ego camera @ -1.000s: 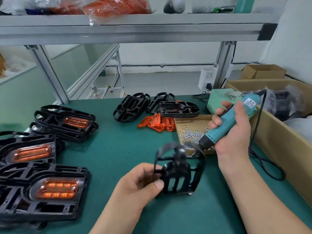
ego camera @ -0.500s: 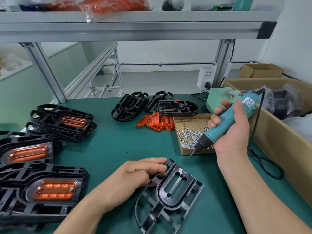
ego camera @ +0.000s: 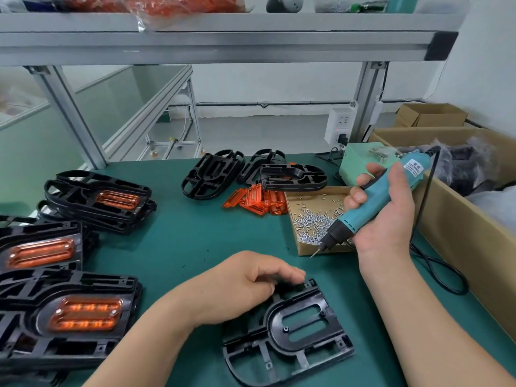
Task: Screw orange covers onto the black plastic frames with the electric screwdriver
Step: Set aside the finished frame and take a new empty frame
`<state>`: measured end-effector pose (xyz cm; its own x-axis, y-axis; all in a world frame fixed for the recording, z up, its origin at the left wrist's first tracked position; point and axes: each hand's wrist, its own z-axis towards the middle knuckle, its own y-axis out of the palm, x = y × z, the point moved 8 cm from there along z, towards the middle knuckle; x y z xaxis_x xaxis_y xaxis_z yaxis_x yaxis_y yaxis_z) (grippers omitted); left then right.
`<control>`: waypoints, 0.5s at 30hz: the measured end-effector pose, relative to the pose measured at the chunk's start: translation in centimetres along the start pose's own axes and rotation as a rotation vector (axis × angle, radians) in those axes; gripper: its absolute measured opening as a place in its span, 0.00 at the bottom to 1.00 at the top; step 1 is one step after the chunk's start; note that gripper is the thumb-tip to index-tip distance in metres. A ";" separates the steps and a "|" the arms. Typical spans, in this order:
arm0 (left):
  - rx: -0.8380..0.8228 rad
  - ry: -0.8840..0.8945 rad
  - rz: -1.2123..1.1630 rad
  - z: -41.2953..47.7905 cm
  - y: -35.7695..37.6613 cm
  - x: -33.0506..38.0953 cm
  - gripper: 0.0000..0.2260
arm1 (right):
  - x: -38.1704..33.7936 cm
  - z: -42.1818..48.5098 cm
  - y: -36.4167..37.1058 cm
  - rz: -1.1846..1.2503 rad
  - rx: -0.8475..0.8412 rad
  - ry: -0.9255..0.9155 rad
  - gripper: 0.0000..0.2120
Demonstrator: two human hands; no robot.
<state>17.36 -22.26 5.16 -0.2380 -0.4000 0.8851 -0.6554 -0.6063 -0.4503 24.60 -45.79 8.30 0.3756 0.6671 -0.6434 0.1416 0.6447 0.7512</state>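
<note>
Your left hand [ego camera: 245, 286] curls over the far corner of a bare black frame [ego camera: 301, 339], fingertips hooked on its rim, as the part lies flat on the matte green surface [ego camera: 181, 241] directly in front of you. The frame is glossy moulded plastic, rounded at the near end and squared at the far end, with thin struts webbing out from a raised U-shaped ridge (green shows through the oblong slot inside it).

Your right hand [ego camera: 385, 219] is wrapped around the teal electric screwdriver [ego camera: 374, 202], held off the surface with its black nose angled down and to the left. The slim bit hangs at the near edge of a shallow cardboard tray [ego camera: 310, 195] strewn with small silvery screws [ego camera: 312, 224]. A black cord [ego camera: 435, 269] runs from the tool's top end and loops across the surface.

Just left of the tray lies a loose heap of translucent orange covers [ego camera: 257, 201], oblong and ribbed. Behind them rest more bare frames [ego camera: 212, 174], overlapping one another. At the far left sit stacks of finished frames [ego camera: 28, 344], each topped by a fitted orange lens [ego camera: 86, 314]. A pale green metal box [ego camera: 357, 160] stands behind the tray, a long corrugated carton [ego camera: 474, 247] lines the right edge, and an aluminium shelf [ego camera: 223, 32] spans overhead.
</note>
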 end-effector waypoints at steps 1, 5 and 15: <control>0.041 0.000 -0.007 0.2 -0.6 0.0 0.20 | 0.0 0.0 0.0 0.004 0.001 0.000 0.14; 0.446 -0.083 0.117 1.7 -5.4 -0.6 0.07 | 0.0 0.1 -0.1 0.018 0.003 -0.003 0.15; 0.739 -0.523 0.666 8.6 -12.6 -2.9 0.23 | 0.0 0.1 0.1 0.013 -0.005 -0.001 0.14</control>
<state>32.47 -19.30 7.25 0.0620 -0.9303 0.3616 0.1170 -0.3530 -0.9283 24.68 -45.72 8.34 0.3780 0.6751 -0.6335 0.1320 0.6379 0.7587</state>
